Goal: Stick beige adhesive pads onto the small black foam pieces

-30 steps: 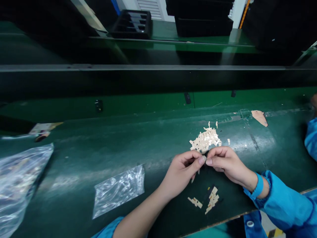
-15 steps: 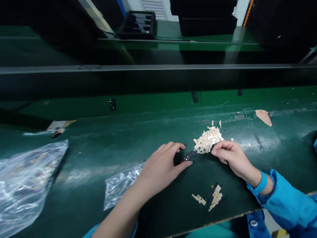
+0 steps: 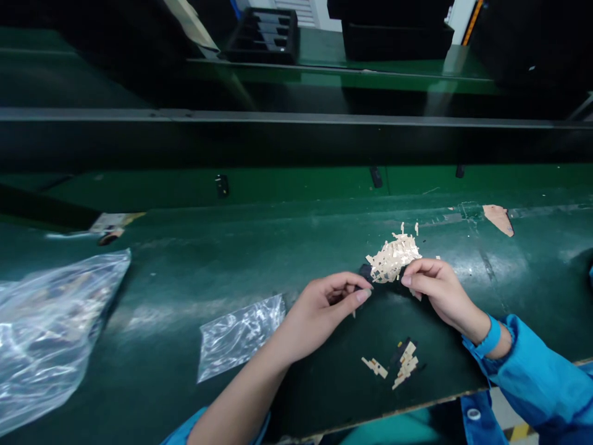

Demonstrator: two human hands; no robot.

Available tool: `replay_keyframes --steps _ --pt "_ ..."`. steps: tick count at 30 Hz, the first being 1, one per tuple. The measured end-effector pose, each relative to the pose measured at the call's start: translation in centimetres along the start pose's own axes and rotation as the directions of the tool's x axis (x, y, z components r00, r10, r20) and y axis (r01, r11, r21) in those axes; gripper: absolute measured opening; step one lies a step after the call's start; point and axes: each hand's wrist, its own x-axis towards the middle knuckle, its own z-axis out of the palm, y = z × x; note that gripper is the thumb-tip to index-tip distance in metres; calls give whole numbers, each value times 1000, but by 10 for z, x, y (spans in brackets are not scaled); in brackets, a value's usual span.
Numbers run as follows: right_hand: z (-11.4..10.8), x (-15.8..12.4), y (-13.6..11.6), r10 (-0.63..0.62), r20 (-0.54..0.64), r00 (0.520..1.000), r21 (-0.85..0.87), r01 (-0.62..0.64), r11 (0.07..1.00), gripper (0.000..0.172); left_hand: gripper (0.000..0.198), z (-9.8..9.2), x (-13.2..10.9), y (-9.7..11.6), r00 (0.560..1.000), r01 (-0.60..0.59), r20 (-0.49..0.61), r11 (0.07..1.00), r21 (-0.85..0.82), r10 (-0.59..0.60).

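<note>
My left hand (image 3: 324, 304) hovers low over the green belt (image 3: 185, 278), thumb and forefinger pinched together; a thin pale sliver (image 3: 354, 314) pokes out below them. My right hand (image 3: 438, 287) rests to the right, its fingertips pinched at the near edge of a heap of beige paper scraps (image 3: 393, 255). A small dark part (image 3: 365, 270) lies at the heap's left edge, just beyond my left fingertips. Shadow hides whatever is between the right fingertips.
Several beige strips and a dark piece (image 3: 401, 364) lie near the front edge. A small clear bag (image 3: 241, 337) lies left of my left arm, a large clear bag (image 3: 50, 327) at far left. A tan tape patch (image 3: 499, 218) sits far right; black trays (image 3: 264, 34) stand on the shelf behind.
My left hand lifted off the dark part, curled into a pinch and shifted slightly right. The dark part now lies nearer the scrap heap. My right hand stayed beside the heap.
</note>
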Motion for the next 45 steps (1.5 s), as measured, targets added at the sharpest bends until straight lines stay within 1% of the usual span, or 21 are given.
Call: replay_keyframes --steps 2,4,5,6,8,9,11,13,15,19,22,24,26,29,32,34,36,38,40,42,45 --pt "-3 0 -1 -32 18 999 -2 33 999 13 35 2 0 0 993 53 114 980 -191 -32" --pt "-5 0 -2 -50 25 998 -9 50 999 12 49 3 0 -1 990 83 132 944 -319 -42" --pt "-6 0 -2 -54 25 998 -10 54 998 12 48 4 0 -1 996 70 83 933 -353 -44" --pt "-7 0 -1 -57 28 998 -9 57 998 12 39 5 1 -2 999 49 9 927 -372 -49" --pt "-7 -1 1 -72 45 996 6 72 997 10 30 9 4 -2 988 17 -134 905 -424 -82" --pt "-6 -1 2 -87 55 995 15 86 996 14 34 10 5 -2 979 12 -175 884 -468 -106" --pt "-2 -3 6 -121 76 990 16 120 993 41 42 14 8 0 968 21 -194 819 -574 -161" --pt "3 -6 11 -139 92 986 -23 141 990 65 46 18 9 2 968 39 -164 760 -649 -190" --pt "6 -9 16 -142 99 985 -84 151 985 71 47 24 8 2 976 77 -98 732 -676 -193" --pt "5 -11 15 -184 98 978 -153 197 968 57 46 35 6 -2 983 161 29 763 -626 -183" --pt "1 -11 9 -190 112 975 -169 207 963 50 45 38 6 -6 984 131 -23 802 -583 -177" --pt "-1 -11 5 -194 132 972 -166 215 962 50 44 37 7 -7 982 94 -81 814 -573 -170" --pt "-2 -11 3 -202 146 968 -160 224 961 52 42 34 7 -8 983 78 -93 825 -559 -157" --pt "-1 -12 3 -226 114 967 -165 243 956 49 35 33 6 -7 992 103 -14 864 -492 -125" --pt "0 -13 4 -252 104 962 -196 268 943 46 28 36 2 -5 985 130 149 945 -299 -88" --pt "1 -12 5 -280 129 951 -243 304 921 45 26 37 -1 -4 972 108 224 981 -160 -71" --pt "1 -11 3 -330 98 939 -300 344 890 40 28 35 -1 -3 970 88 232 992 -90 -65" --pt "0 -9 2 -350 6 937 -322 333 886 30 31 30 1 -3 978 79 197 993 -87 -61" --pt "-1 -6 0 -285 -62 957 -284 257 924 19 33 26 3 -3 992 59 113 993 -100 -48" --pt "-1 -3 -1 -152 -70 986 -218 134 967 15 33 25 5 -3 998 46 42 994 -103 -41" --pt "1 -2 -1 13 -68 998 -165 -24 986 16 28 31 5 -3 998 60 25 991 -120 -57"
